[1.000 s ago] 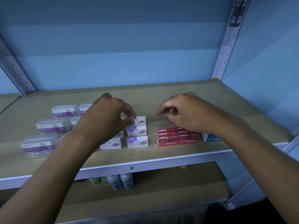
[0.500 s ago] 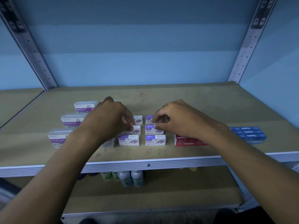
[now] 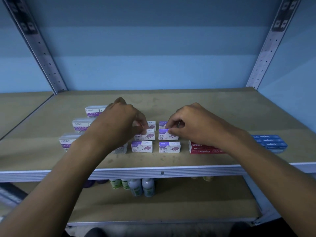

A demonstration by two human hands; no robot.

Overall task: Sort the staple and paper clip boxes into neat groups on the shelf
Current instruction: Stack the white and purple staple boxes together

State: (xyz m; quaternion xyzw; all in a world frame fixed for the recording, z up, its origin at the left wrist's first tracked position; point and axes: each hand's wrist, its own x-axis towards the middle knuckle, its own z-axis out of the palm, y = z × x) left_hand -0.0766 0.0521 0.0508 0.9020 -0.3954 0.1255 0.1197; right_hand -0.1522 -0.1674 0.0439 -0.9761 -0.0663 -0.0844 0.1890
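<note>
White staple boxes (image 3: 155,141) | stood mid-shelf (image 3: 205,106) in two columns, paper clip boxes (image 3: 80,126) at 9 o'clock, red boxes (image 3: 201,148) at 3 | our left hand (image 3: 119,122) and right hand (image 3: 191,124) each pinched a middle-row box, we judged to square the rows.

My left grip (image 3: 135,124) rests on the middle-left white-and-purple cardboard staple box (image 3: 145,136); my right grip (image 3: 181,125) rests on the middle-right one (image 3: 166,135). Before them stand two more such boxes, front-left (image 3: 142,146) and front-right (image 3: 169,147); behind them, two others, partly hidden. All lie on the tan board shelf (image 3: 205,106). Left of this block, three clear plastic paper clip boxes (image 3: 80,126) run front to back. To the right lie flat red cardboard staple boxes (image 3: 201,147), then blue cardboard staple boxes (image 3: 270,141) farther right. On the lower shelf (image 3: 196,202) stand small plastic bottles (image 3: 142,186).
</note>
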